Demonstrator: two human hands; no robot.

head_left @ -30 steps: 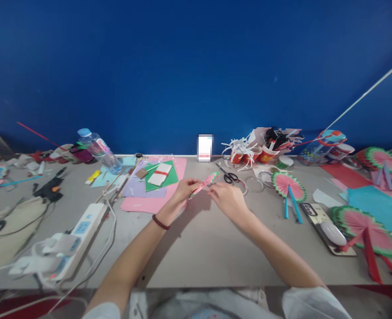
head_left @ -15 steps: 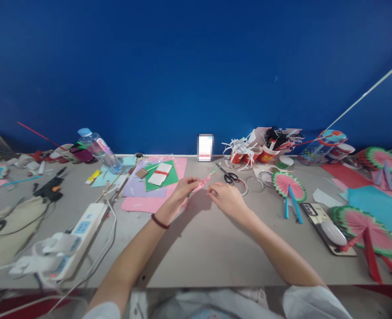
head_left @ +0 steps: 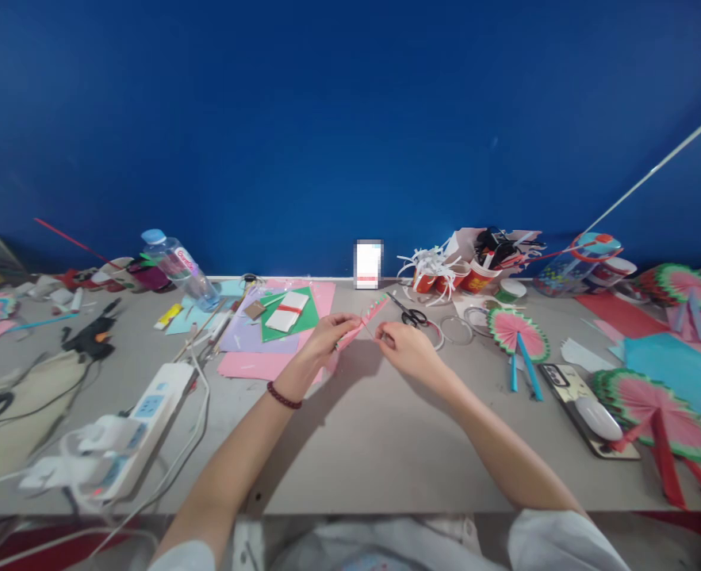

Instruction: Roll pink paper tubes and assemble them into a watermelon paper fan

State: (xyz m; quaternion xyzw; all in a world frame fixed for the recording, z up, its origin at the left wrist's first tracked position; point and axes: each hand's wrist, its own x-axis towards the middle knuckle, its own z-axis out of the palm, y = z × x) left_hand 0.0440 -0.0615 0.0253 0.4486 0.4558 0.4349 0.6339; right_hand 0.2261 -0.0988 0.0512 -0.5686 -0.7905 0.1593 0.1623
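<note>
My left hand [head_left: 331, 336] is closed on a narrow strip of folded pink paper [head_left: 376, 310] with green along its ends, tilted up to the right above the table. A thin thread [head_left: 368, 327] runs from around the strip's middle toward my right hand [head_left: 407, 346]. The fingers of that hand are pinched together on the thread's end, a short way right of the strip. Black scissors [head_left: 413, 317] lie just behind my right hand. Farther right lies a pink and green paper fan [head_left: 514, 323] with blue handles.
Left of my hands are stacked coloured papers [head_left: 255, 365], a power strip [head_left: 151, 420] with loose cables, and a plastic bottle [head_left: 181, 270]. Paper cups [head_left: 478, 277] stand by the blue wall. A phone [head_left: 573, 396] and a larger fan [head_left: 653, 404] lie at the right.
The pink paper strip has turned a little in my left hand, showing more of its pink side. My right hand has shifted slightly, and the thin thread now shows between both hands.
</note>
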